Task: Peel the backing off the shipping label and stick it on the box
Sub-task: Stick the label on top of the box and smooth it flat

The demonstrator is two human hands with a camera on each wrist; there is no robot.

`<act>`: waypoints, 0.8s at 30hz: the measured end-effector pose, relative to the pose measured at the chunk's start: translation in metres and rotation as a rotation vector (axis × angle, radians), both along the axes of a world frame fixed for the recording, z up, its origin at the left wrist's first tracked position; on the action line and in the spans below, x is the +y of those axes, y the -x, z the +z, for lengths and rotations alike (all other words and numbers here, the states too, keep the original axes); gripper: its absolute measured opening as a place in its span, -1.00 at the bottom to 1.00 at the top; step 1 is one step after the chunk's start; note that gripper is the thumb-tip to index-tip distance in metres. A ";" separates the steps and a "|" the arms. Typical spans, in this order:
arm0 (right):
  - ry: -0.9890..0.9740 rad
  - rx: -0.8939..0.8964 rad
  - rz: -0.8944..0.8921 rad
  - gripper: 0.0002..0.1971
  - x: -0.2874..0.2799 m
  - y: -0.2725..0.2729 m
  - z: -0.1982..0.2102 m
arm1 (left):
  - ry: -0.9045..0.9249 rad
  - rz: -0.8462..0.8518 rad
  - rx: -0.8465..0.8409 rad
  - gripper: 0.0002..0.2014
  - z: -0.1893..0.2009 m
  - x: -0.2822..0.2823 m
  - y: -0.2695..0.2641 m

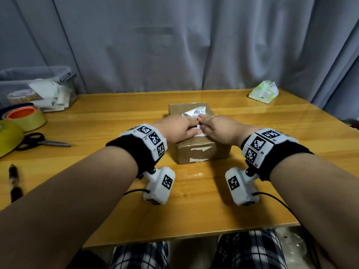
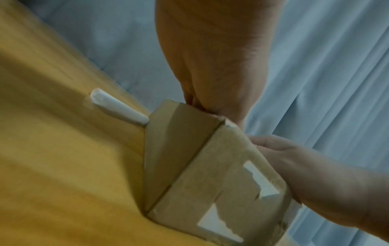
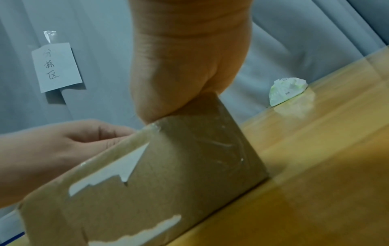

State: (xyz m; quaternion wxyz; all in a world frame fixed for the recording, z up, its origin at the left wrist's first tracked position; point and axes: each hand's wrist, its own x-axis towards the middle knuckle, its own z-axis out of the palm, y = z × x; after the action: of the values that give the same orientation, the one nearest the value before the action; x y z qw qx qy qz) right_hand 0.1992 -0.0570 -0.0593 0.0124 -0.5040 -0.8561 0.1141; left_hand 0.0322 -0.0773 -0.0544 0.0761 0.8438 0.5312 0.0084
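Note:
A brown cardboard box stands mid-table, with torn white remnants of old stickers on its front face. The white shipping label with a barcode lies on top, its far corner curled upward. Both hands rest on the box top. My left hand and right hand meet fingertip to fingertip at the label's middle and seem to pinch it there. A white strip shows between the two hands. In the wrist views only the palms and the box show; the fingertips are hidden.
At the left are a clear bin of paper scraps, tape rolls, scissors and a pen. A tissue pack sits back right. A curled white paper lies beside the box. A grey curtain hangs behind.

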 end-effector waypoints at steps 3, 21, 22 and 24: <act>-0.007 -0.016 0.010 -0.48 0.000 0.001 0.000 | 0.027 -0.013 0.017 -0.50 0.001 0.003 0.000; 0.077 -0.159 -0.034 -0.45 0.016 0.011 0.011 | 0.097 -0.009 0.132 -0.39 0.004 0.002 -0.001; 0.073 -0.154 -0.037 -0.45 0.019 0.013 0.010 | 0.100 -0.010 0.138 -0.38 0.004 0.002 0.000; 0.064 -0.128 -0.041 -0.46 0.022 0.014 0.009 | 0.109 -0.012 0.148 -0.36 0.003 0.003 0.002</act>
State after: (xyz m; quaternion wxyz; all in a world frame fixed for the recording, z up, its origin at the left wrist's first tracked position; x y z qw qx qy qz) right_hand 0.1854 -0.0354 -0.0503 -0.0562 -0.5276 -0.8406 0.1087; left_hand 0.0304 -0.0741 -0.0509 0.0825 0.8398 0.5302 -0.0830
